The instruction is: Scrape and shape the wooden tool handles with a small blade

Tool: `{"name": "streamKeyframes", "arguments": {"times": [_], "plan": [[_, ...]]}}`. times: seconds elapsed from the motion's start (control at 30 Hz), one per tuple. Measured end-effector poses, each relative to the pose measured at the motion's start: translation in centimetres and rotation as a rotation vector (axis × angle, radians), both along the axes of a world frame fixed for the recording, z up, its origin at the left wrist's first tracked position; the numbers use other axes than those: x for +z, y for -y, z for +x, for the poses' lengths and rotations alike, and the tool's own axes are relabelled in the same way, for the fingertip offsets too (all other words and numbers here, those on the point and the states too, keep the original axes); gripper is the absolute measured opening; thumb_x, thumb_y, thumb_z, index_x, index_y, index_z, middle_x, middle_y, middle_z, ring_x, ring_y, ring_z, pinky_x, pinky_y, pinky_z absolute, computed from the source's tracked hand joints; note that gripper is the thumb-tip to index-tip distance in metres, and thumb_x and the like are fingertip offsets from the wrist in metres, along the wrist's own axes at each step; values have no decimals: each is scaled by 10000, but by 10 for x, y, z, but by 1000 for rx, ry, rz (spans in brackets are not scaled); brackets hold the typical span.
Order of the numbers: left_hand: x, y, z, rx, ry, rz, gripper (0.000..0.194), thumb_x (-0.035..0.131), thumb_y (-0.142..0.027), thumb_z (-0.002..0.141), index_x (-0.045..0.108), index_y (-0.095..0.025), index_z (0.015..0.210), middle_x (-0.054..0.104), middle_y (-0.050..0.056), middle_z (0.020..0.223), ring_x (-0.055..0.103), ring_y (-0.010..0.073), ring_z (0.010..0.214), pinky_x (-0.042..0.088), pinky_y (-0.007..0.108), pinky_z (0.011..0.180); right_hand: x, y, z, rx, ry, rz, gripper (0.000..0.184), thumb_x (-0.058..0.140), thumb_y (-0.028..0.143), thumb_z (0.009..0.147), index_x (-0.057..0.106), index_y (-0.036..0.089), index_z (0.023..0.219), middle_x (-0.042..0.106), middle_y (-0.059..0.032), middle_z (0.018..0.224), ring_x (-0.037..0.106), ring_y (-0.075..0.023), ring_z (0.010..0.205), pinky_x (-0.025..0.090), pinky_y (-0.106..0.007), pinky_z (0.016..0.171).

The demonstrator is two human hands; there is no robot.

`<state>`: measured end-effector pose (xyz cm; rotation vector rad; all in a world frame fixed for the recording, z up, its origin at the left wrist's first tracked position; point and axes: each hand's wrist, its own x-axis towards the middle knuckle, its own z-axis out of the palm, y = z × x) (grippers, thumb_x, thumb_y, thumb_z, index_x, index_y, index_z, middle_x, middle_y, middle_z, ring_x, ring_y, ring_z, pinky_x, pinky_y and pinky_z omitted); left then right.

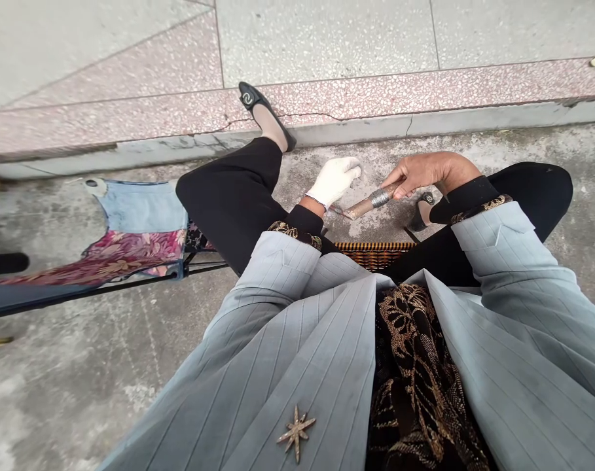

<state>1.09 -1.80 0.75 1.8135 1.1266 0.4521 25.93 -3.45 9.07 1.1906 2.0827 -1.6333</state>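
Note:
My left hand (334,180), in a white glove, is closed into a loose fist just above the concrete ground between my knees; what it grips is hidden. My bare right hand (427,173) is wrapped round the wooden handle of a knife (368,203) with a metal band, its narrow blade pointing left toward the gloved hand. Both forearms wear grey pinstriped sleeves with black and gold cuffs. I sit low with black trousers and black flat shoes.
A woven orange and black stool edge (374,251) shows under me. A folding stool with blue and floral fabric (130,243) stands at the left. A raised terrazzo step (376,98) runs across ahead. Rough concrete ground (71,379) lies all round.

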Motion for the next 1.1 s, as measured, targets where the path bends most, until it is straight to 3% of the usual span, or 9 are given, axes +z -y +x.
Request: {"name": "streamKeyframes", "arguments": {"times": [0.1,0.23,0.33,0.43,0.57,0.7,0.83,0.93,1.1], "plan": [[2,5,5,-20,10,-93,125,550,-166,843,648,-167,767,586,6,647,543,152,630,441,283,664,7,2,1,-125,-67,32,496,816,465,758,834,276,1217,784,-10,910,639,-190,784,505,-311,746],[8,13,10,-49,122,-222,140,561,-220,885,664,-149,823,602,7,651,499,113,562,431,253,606,9,3,-1,-500,-107,219,593,776,528,818,770,247,1340,766,-39,898,647,-215,792,526,-341,727],[12,17,10,-146,154,-178,192,539,-248,916,686,-141,856,588,-6,631,510,106,569,416,238,601,0,-1,-3,-689,-30,366,659,725,598,876,725,198,1399,752,-80,890,664,-257,812,541,-387,723],[12,19,9,-252,75,-85,201,551,-271,908,692,-147,838,595,-14,647,518,116,593,403,250,617,-13,-7,-4,-669,187,468,625,715,589,898,749,157,1348,753,-119,932,688,-305,878,537,-412,759],[12,18,9,-274,7,15,233,540,-297,920,707,-150,851,645,2,710,569,145,668,424,279,684,-24,-10,-4,-426,466,520,461,730,446,898,804,152,1246,768,-161,1050,694,-364,1006,514,-437,829],[17,14,4,-195,-38,73,195,566,-262,880,731,-159,884,687,20,784,603,171,750,450,299,746,-19,-6,-4,-148,440,263,399,779,448,848,847,224,1171,788,-106,984,704,-311,904,501,-410,782],[18,10,1,-144,10,-11,164,569,-248,865,704,-160,834,647,7,710,580,158,696,459,290,714,-2,-1,-1,7,178,-34,490,822,510,780,840,254,1198,775,-36,878,658,-207,759,486,-350,750],[15,8,4,-90,92,-157,140,568,-223,869,688,-155,843,624,5,671,557,138,628,457,272,651,13,2,4,-107,-35,-41,585,812,568,774,806,254,1267,759,-15,878,633,-174,749,487,-324,746],[12,14,8,-35,221,-335,139,557,-224,924,669,-150,888,611,16,672,514,96,564,401,210,523,24,5,8,-542,-319,139,678,811,612,793,742,186,1317,730,-52,898,593,-182,801,485,-342,768]]}}
